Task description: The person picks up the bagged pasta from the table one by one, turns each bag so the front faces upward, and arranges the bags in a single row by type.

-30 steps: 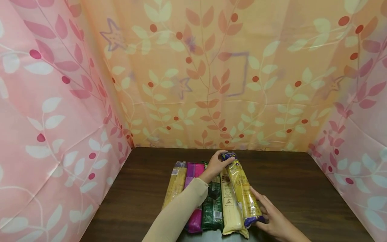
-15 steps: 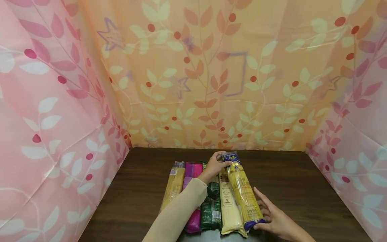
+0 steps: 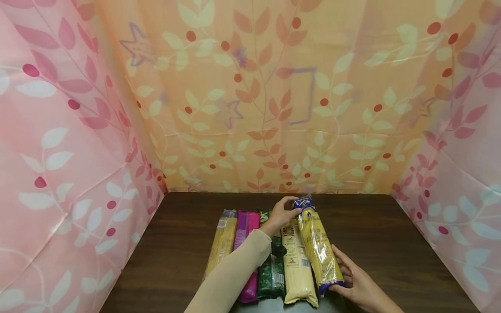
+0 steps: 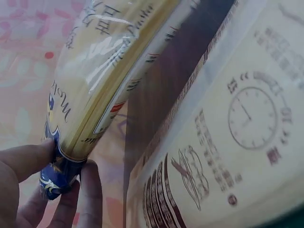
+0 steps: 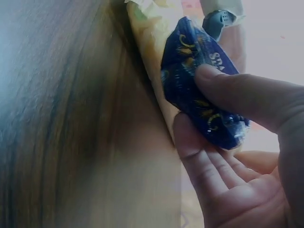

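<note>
A yellow pasta packet [image 3: 318,243] with blue ends slants over the right end of a row of packets. My left hand [image 3: 282,215] pinches its far blue end [image 4: 64,166] between thumb and fingers. At the near blue end [image 5: 183,71], my right hand [image 3: 358,280] holds it with thumb on one side and fingers on the other. In the left wrist view, a gap separates the yellow packet from the cream packet [image 3: 299,269] beside it. The right wrist view shows the near end raised off the table.
Left of the cream packet lie a dark green packet [image 3: 271,278], a magenta packet [image 3: 245,230] and a clear packet [image 3: 222,239] of yellow sticks. My left forearm crosses them. The dark wooden table [image 3: 375,230] meets patterned curtains [image 3: 250,108] behind and at both sides.
The yellow packet has shifted slightly right, away from the cream packet, with both hands on it. More of the cream packet shows. The view has also shifted a little.
</note>
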`<action>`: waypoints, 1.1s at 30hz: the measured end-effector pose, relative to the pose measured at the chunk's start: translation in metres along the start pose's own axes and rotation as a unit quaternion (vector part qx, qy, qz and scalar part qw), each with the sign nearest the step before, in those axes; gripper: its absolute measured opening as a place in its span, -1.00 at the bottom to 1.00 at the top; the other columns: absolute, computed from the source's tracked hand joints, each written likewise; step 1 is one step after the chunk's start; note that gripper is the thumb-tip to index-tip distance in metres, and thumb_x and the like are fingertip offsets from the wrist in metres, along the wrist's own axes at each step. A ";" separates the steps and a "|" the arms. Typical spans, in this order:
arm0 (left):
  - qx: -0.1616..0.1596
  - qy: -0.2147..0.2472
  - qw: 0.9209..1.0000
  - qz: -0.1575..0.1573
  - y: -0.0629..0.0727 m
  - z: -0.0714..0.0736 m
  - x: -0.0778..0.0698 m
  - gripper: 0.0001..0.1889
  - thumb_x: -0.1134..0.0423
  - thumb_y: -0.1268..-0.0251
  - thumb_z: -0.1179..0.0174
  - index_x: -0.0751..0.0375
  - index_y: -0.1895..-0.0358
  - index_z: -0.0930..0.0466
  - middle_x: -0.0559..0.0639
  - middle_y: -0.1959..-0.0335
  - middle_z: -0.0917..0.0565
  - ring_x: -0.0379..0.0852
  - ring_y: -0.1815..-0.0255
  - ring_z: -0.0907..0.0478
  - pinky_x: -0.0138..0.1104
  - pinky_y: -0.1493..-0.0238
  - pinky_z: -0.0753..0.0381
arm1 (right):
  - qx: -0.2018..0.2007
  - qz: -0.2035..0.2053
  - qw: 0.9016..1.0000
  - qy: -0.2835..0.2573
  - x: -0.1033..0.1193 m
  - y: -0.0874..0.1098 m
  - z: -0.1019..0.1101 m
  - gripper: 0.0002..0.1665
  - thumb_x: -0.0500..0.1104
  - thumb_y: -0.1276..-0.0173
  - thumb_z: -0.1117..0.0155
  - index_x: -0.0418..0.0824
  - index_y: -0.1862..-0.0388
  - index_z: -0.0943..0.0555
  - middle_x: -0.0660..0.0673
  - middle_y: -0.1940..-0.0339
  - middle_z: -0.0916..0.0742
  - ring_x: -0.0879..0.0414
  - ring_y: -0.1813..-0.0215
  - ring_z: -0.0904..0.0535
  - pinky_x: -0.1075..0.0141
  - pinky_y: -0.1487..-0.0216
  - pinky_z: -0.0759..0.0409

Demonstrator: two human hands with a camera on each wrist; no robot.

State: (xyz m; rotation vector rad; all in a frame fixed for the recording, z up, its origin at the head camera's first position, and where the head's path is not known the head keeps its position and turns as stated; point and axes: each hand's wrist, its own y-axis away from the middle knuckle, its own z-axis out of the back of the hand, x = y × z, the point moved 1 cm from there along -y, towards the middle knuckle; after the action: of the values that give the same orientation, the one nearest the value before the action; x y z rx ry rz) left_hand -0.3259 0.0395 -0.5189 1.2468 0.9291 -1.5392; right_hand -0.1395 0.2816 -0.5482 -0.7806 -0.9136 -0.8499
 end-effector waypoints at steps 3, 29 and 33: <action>-0.006 -0.010 1.000 -0.003 -0.003 -0.006 -0.004 -0.54 0.17 -0.56 -0.37 -0.01 -0.43 -0.58 0.15 -0.41 -0.53 0.00 -0.04 -0.59 -0.15 0.11 -0.63 | -0.016 0.012 1.000 0.009 -0.001 0.001 0.002 0.29 -0.40 -0.30 -0.59 -0.54 -0.72 0.12 -0.66 -0.26 -0.48 0.28 -0.05 -0.69 0.32 0.03 -0.76; 0.021 -0.041 0.998 0.046 -0.034 -0.048 0.012 -0.41 0.36 -0.56 -0.31 0.10 -0.58 -0.43 0.16 -0.42 -0.54 0.12 -0.33 -0.62 -0.07 -0.09 -0.72 | -0.058 -0.040 0.996 0.053 -0.015 0.007 0.019 0.20 -0.39 -0.29 -0.58 -0.53 -0.70 -0.03 -0.56 -0.27 -0.50 0.23 0.20 -0.61 0.33 0.19 -0.68; 0.050 -0.043 0.997 0.047 -0.033 -0.053 0.011 -0.36 0.39 -0.56 -0.28 0.19 -0.62 -0.33 0.22 -0.49 -0.48 0.17 -0.41 -0.56 -0.03 -0.22 -0.69 | -0.052 -0.071 0.995 0.039 -0.019 0.008 0.020 0.20 -0.36 -0.32 -0.58 -0.53 -0.71 -0.01 -0.60 -0.31 -0.47 0.22 0.22 -0.58 0.29 0.24 -0.64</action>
State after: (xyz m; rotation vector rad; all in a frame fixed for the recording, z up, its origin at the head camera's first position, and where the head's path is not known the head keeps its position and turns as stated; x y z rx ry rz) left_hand -0.3432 0.0963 -0.5405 1.2665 0.7345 -1.5682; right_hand -0.1458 0.3073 -0.5586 -0.7723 -0.8681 -1.0533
